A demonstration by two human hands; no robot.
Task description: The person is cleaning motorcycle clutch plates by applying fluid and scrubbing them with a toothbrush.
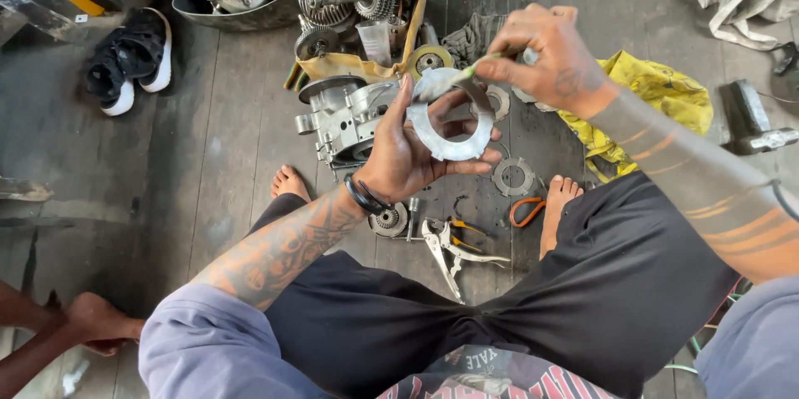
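Left hand [408,153] is closing around a flat metal ring [449,120], thumb lying across the lower rim and fingers [470,168] curling up behind it, so the ring is standing nearly upright in front of the chest, above the floor. Right hand [553,54] is pinching a thin green-handled tool [466,74], its tip touching the ring's upper edge; what kind of tool it is cannot be told.

Judged on handling: the ring is looking stiff, thin and fairly light for metal, likely slick if oiled, with edges that may be sharp. The rim is the sound place to hold it, as the left hand is doing, keeping the faces free.

Appearance: pale grey, dull sheen, wide central opening, an uneven inner outline.

Outward: an engine case [341,120] is lying just beyond the left hand, and a tray [416,12] of gears is sitting behind it. Locking pliers [449,253] are lying between the crossed legs, a smaller toothed disc [512,176] near the right foot, a yellow cloth [666,91] under the right forearm. Another person's hand [96,320] is resting at lower left
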